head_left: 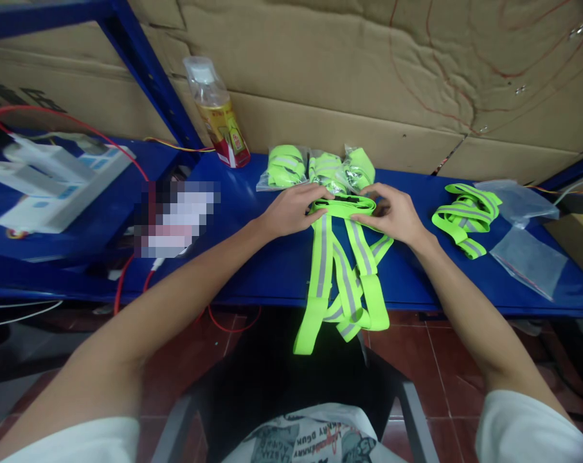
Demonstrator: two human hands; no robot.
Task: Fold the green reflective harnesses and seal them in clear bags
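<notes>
Between my two hands lies a neon-yellow reflective strap harness point(343, 207) with grey stripes, its upper part gathered into a flat folded band. Several of its straps hang down over the table's front edge. My left hand point(298, 209) pinches the left end of the band between thumb and fingers. At the right end, my right hand point(390, 212) grips the band the same way, thumb below and fingers above. A dark piece, perhaps a buckle, shows along the band's top. Just behind are several clear bags point(286, 167) with rolled neon straps inside.
Another loose neon strap bundle point(467, 215) lies right, beside clear plastic bags point(529, 260). A bottle point(221, 119) stands at the back left against cardboard point(310, 71). A white power strip point(64, 186) with red cables and a blurred-out object point(178, 218) are left. The blue table point(252, 270) ends near me.
</notes>
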